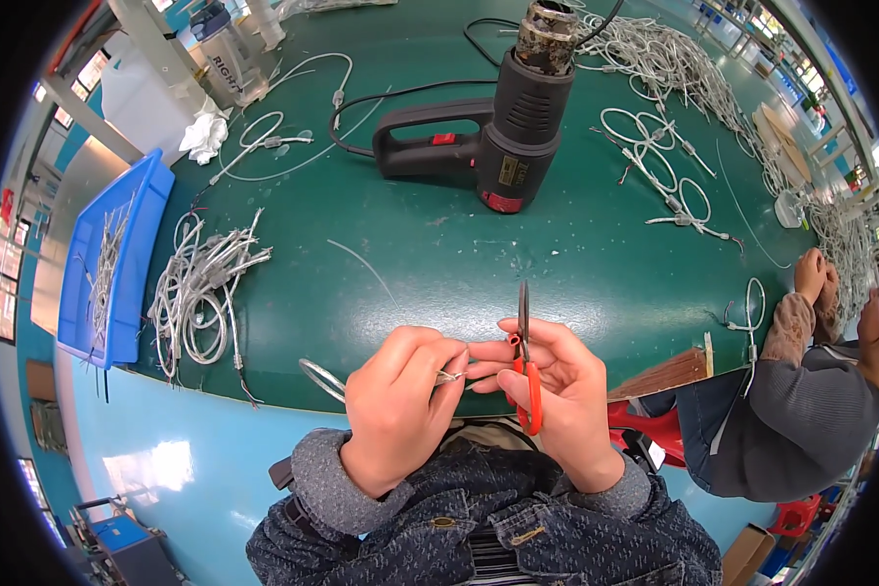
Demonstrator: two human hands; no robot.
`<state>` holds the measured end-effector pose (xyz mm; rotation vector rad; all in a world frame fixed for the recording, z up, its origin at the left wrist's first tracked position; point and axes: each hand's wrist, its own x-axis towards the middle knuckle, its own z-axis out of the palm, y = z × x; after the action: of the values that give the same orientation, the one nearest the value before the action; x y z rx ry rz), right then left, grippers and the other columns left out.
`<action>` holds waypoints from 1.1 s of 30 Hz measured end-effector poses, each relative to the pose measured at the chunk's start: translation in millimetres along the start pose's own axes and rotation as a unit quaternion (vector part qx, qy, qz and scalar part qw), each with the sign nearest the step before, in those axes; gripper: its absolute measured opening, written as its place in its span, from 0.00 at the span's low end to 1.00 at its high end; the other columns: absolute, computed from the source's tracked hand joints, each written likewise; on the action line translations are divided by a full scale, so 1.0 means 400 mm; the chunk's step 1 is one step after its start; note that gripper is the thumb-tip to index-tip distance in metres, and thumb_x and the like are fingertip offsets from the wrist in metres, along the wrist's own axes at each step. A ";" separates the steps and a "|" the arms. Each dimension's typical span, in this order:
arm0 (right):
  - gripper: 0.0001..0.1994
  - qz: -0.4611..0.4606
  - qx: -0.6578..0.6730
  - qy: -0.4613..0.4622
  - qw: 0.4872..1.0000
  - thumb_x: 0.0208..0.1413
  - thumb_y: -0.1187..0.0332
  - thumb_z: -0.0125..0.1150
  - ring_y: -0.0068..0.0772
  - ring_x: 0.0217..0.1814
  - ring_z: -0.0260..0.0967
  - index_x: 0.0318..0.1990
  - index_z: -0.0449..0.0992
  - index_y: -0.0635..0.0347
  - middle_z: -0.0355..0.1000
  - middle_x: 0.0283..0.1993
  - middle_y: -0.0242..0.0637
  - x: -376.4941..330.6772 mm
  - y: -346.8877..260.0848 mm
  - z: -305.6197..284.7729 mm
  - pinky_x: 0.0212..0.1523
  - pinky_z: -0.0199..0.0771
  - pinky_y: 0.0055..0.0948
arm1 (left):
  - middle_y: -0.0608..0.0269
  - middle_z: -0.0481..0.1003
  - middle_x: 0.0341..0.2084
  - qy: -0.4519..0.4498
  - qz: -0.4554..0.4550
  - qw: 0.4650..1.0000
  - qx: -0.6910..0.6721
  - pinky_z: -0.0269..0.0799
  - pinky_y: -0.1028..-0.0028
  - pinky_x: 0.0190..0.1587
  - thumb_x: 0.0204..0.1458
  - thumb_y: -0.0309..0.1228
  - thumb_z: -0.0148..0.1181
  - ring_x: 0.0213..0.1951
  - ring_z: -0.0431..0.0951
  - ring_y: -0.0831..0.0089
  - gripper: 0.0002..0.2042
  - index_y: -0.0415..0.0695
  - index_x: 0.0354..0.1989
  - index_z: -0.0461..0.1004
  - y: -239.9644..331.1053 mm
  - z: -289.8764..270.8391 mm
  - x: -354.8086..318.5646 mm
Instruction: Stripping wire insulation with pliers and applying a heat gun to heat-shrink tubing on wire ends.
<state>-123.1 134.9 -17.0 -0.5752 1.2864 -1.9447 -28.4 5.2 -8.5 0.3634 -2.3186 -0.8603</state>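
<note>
Just over the near edge of the green table, my left hand [397, 398] pinches a thin white cable [320, 376], whose loop sticks out to the left. The cable's end shows as fine strands between the fingertips. Close beside it, my right hand [564, 396] is closed around scissors [524, 366] with red handles. Their dark blades point up, away from me. Fingertips of the right hand reach to the cable end by the left hand. How far the blades are apart is hard to make out.
A black heat gun [523, 127] stands nozzle up at the far middle. To the left lie a cable bundle [205, 283] and a blue tray [117, 264] with wires. Looped cables [664, 156] and a large cable pile [654, 59] lie right. A co-worker [801, 410] sits at right.
</note>
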 end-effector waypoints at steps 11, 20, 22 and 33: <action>0.20 0.037 0.018 -0.005 0.999 0.55 0.81 0.54 0.38 0.48 0.73 0.55 0.62 0.70 0.72 0.46 0.51 0.004 0.013 0.002 0.46 0.77 0.31 | 0.63 0.72 0.27 -0.032 -0.020 0.998 -0.049 0.61 0.81 0.18 0.43 0.18 0.63 0.20 0.68 0.79 0.07 0.40 0.31 0.76 -0.003 -0.010 0.008; 0.19 0.016 -0.008 0.036 0.999 0.53 0.84 0.54 0.33 0.42 0.74 0.53 0.63 0.70 0.73 0.39 0.46 0.016 0.020 0.019 0.42 0.78 0.30 | 0.65 0.72 0.26 -0.069 -0.060 0.985 -0.145 0.56 0.83 0.19 0.45 0.17 0.61 0.20 0.65 0.84 0.10 0.41 0.36 0.79 -0.009 -0.015 0.005; 0.19 0.010 -0.022 0.041 0.999 0.53 0.84 0.54 0.32 0.42 0.74 0.53 0.63 0.70 0.73 0.38 0.45 0.020 0.025 0.017 0.41 0.78 0.29 | 0.66 0.72 0.27 -0.065 -0.050 0.984 -0.161 0.52 0.84 0.18 0.45 0.16 0.61 0.19 0.62 0.88 0.11 0.41 0.37 0.79 -0.010 -0.013 0.006; 0.18 -0.019 -0.036 0.051 0.998 0.53 0.83 0.56 0.28 0.39 0.73 0.52 0.65 0.70 0.72 0.37 0.41 0.023 0.024 0.025 0.40 0.77 0.25 | 0.66 0.73 0.26 -0.058 -0.081 0.986 -0.136 0.53 0.83 0.18 0.44 0.17 0.62 0.20 0.64 0.86 0.10 0.41 0.35 0.79 -0.002 -0.010 0.008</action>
<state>-118.8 119.7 -22.0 -0.5445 1.4239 -1.9870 -28.1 1.2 -5.2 0.3954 -2.2578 -1.2935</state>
